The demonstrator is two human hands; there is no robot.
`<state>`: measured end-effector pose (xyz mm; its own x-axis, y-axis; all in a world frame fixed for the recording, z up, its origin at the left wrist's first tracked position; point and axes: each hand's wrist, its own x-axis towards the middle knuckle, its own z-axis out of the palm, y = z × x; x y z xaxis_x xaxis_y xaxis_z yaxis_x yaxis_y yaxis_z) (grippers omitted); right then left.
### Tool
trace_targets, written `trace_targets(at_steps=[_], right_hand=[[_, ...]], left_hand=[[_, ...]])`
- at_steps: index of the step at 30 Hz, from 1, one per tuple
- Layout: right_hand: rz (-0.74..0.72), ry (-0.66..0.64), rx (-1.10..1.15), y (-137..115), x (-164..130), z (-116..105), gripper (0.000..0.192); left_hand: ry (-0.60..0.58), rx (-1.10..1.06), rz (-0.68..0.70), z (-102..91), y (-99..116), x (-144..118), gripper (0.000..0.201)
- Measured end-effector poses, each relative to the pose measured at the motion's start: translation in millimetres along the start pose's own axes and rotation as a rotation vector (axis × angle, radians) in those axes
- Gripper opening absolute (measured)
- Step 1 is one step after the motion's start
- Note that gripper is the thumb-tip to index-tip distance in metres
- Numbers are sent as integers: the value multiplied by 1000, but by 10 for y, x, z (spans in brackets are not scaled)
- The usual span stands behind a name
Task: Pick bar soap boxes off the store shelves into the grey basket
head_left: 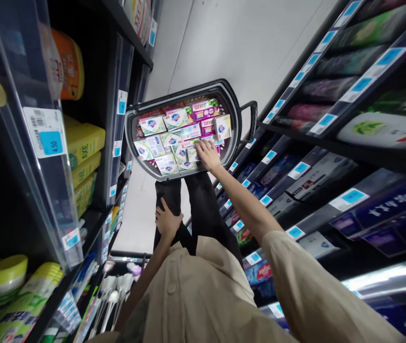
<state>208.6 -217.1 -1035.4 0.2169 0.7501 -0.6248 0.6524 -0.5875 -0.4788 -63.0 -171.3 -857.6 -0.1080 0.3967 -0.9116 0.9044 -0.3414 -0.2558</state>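
Observation:
A dark shopping basket (pixel 237 105) with a grey inner rim is on the floor in front of my legs. Several soap boxes (pixel 176 118), white-green and purple-pink, lie in it in rough rows. One white soap box (pixel 222 126) sits tilted on top at the right. My right hand (pixel 208 155) reaches into the basket and rests on the boxes at its near right side, fingers slightly apart, touching a small white-green box (pixel 193 153). My left hand (pixel 168 220) lies open on my left leg, thumb spread away from the fingers, holding nothing.
Shelves with price tags flank me closely on both sides. Yellow AXE packs (pixel 84 147) and an orange bottle (pixel 70 64) stand on the left. Toothpaste boxes (pixel 399 205) and bottles fill the right. Pale floor (pixel 224 43) stretches beyond the basket, whose handle (pixel 252 121) juts right.

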Motion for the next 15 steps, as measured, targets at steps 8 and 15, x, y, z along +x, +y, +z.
trace_targets(at_steps=[8,15], right_hand=[[250,33,67,30,-67,30,64],[701,239,465,170,-1185,81,64]], left_hand=[[12,-45,10,43,-80,82,110],[118,58,592,-267,89,582,54]])
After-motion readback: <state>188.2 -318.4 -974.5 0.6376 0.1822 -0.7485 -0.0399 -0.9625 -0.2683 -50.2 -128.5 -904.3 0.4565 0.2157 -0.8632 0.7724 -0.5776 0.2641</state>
